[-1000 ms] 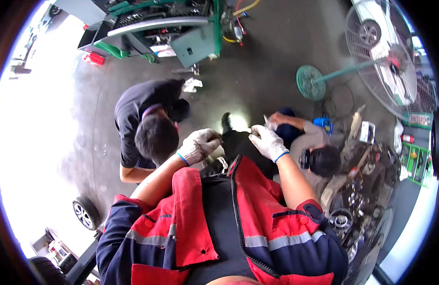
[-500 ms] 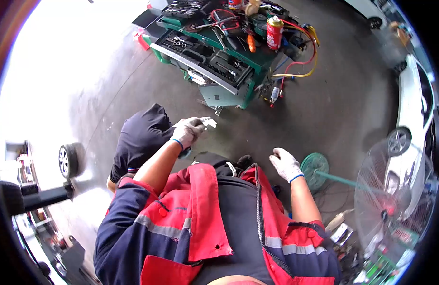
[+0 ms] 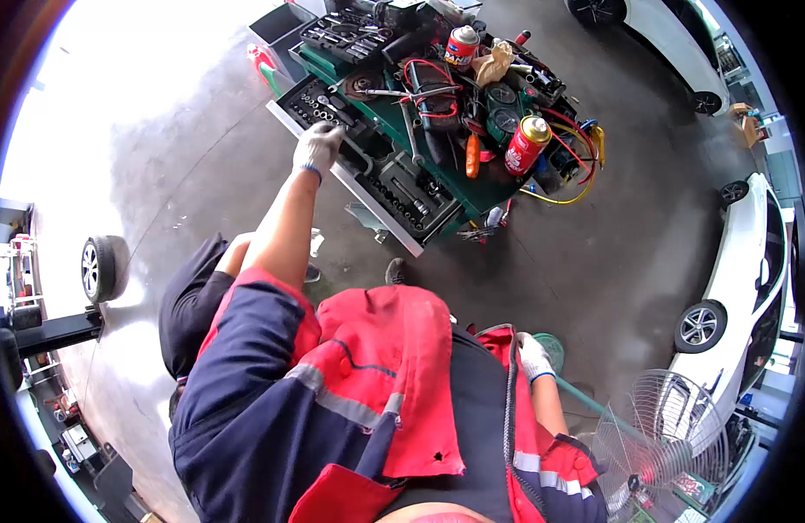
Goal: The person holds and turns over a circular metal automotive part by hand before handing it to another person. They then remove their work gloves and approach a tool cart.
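The left hand (image 3: 318,145), in a white knit glove, is stretched out over the open drawer (image 3: 368,170) of a green tool cart (image 3: 472,196), its fingers curled down onto the sockets (image 3: 320,103) at the drawer's near-left end — whether they grip one I cannot tell. The drawer stands pulled out from the cart toward the person, rows of sockets and wrenches lying in its trays. The right hand (image 3: 533,356), gloved as well, hangs low beside the open red jacket, fingers loosely bent and holding nothing that shows. On the cart top lie a red spray can (image 3: 527,146), a second can (image 3: 462,47) farther back, an orange-handled screwdriver (image 3: 472,155), and red and yellow cables (image 3: 568,148) in a tangle. A co-worker in dark clothes (image 3: 189,301) crouches on the floor just left of the person's arm. A fan (image 3: 659,444) stands at lower right, white cars (image 3: 751,253) beyond it — a loose wheel (image 3: 98,268) stands at far left
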Demonstrator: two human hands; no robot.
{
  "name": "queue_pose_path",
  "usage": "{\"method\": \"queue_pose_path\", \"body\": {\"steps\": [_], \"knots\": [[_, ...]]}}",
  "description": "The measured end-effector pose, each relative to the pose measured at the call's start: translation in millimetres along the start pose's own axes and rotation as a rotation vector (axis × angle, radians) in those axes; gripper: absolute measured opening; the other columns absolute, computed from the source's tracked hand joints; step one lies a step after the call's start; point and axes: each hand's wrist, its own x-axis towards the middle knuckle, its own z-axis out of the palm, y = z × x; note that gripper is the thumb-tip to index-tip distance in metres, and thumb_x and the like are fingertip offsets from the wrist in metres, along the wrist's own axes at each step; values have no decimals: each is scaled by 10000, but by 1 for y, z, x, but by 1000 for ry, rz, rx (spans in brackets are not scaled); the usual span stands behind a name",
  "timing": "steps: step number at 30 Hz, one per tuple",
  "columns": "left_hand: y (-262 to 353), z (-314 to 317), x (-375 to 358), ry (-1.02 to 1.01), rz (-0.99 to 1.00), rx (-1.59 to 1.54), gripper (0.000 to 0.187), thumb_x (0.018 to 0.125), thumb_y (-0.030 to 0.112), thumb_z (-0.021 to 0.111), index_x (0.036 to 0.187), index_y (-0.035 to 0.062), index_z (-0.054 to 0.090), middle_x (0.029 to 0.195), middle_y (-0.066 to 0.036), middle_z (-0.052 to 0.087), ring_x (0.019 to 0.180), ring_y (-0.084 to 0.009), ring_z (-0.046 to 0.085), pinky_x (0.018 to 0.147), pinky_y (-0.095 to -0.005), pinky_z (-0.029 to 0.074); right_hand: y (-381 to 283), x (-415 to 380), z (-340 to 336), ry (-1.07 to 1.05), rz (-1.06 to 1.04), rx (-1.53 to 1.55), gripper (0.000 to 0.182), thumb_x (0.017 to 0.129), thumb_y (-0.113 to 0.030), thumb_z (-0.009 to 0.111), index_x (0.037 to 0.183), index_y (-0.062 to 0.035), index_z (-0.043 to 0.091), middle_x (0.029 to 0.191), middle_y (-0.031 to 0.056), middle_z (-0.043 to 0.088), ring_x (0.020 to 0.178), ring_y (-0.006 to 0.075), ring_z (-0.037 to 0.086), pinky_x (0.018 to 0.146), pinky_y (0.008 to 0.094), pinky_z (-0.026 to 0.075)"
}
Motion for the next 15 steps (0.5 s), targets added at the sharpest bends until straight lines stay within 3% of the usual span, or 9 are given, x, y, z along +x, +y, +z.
{"method": "queue_pose_path", "body": {"steps": [1,3,4,5,8,11,13,15], "knots": [[-3,8,28,28,35,-67,342,992,367,700,1149,80,801,871,-68,779,792,-203,721,777,-367,556,31,18,9,-23,59,73,549,1017,-403,651,1383,7,668,1363,280,700,1307,413,662,1103,464,526],[40,14,49,80,103,66,346,1009,394,696,1153,98,806,878,-69,779,786,-197,723,775,-368,557,31,18,-3,20,136,107,542,1013,-401,644,1380,-2,673,1370,280,696,1303,421,661,1106,467,523],[64,14,56,55,-53,86,349,1019,409,692,1175,118,805,894,-81,779,782,-196,719,775,-371,558,22,10,-17,12,134,20,539,1011,-410,634,1371,-11,680,1353,280,704,1290,422,667,1098,468,524],[69,21,67,133,-14,149,360,1034,397,683,1227,110,785,1020,-102,798,951,-235,737,890,-373,554,19,6,-23,16,184,-22,535,1011,-414,631,1367,-18,685,1345,277,709,1286,424,669,1094,469,525],[60,30,107,181,8,270,414,1035,442,655,1254,112,776,1140,-148,806,1061,-299,764,929,-399,563,17,-3,-33,6,297,-24,513,1011,-432,619,1344,-52,711,1317,266,724,1272,433,675,1081,473,528],[53,32,121,121,40,478,430,1024,429,656,1290,109,762,1148,-150,804,1048,-288,767,915,-395,566,60,17,-20,-38,307,181,510,1006,-446,626,1330,-64,722,1314,270,723,1268,434,676,1078,477,529],[36,33,125,133,67,373,413,1019,400,668,1300,111,760,1114,-121,806,979,-249,757,878,-376,568,68,32,-29,-38,324,70,538,1000,-475,631,1325,-56,720,1301,279,723,1265,443,676,1065,480,535],[24,33,124,136,55,259,396,1018,361,676,1309,104,755,1073,-91,799,914,-208,733,844,-355,565,-2,35,-74,-27,295,-108,553,998,-487,632,1333,-54,714,1293,281,726,1266,449,673,1064,484,536]]}}
